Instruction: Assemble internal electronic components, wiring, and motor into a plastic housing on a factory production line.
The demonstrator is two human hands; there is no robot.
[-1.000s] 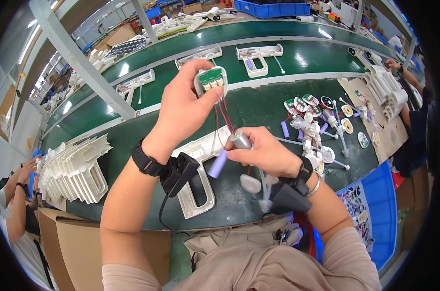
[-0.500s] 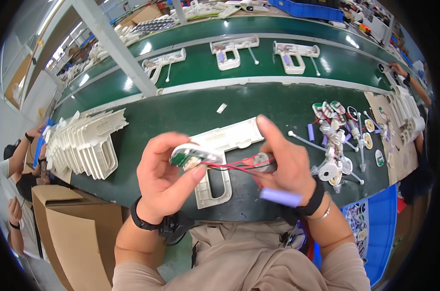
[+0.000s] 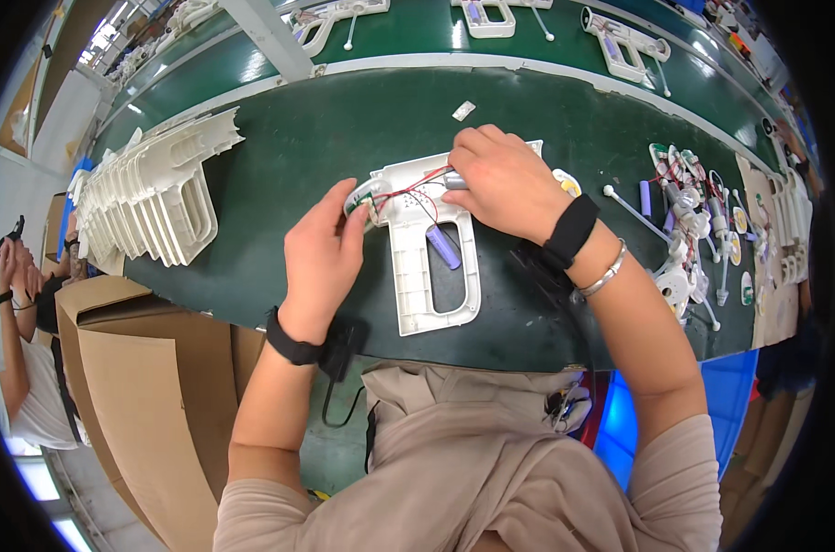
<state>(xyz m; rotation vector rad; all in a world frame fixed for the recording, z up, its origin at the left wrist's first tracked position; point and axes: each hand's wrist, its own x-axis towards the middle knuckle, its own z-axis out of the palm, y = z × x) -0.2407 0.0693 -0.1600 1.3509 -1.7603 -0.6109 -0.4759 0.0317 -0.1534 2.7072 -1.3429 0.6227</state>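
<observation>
A white gun-shaped plastic shell half (image 3: pixel 408 285) lies on the green bench in front of me. My left hand (image 3: pixel 324 247) pinches a white rounded cap with a green circuit board (image 3: pixel 366 202) at the shell's left end. My right hand (image 3: pixel 509 184) reaches over the shell's upper part, its fingers on a silver cylindrical motor (image 3: pixel 455 181). Red and black wires (image 3: pixel 410 190) run between board and motor. A purple battery cell (image 3: pixel 443 247) rests across the handle's opening, joined to the wires. Behind my right hand shows a yellow-and-white round part (image 3: pixel 567 183).
Nested white shells (image 3: pixel 151 207) stand at the left, above a cardboard box (image 3: pixel 132 386). Wired parts (image 3: pixel 684 216) are heaped at the right; a blue bin (image 3: pixel 732 396) sits below. A small white piece (image 3: pixel 463 110) lies farther back. Beyond, a conveyor carries filled shells (image 3: pixel 620 51). Another person (image 3: pixel 31 350) is at left.
Both hands have lowered the cap and motor from above the bench onto the shell. The battery, which dangled by my right wrist, now lies over the handle. My view has tilted down.
</observation>
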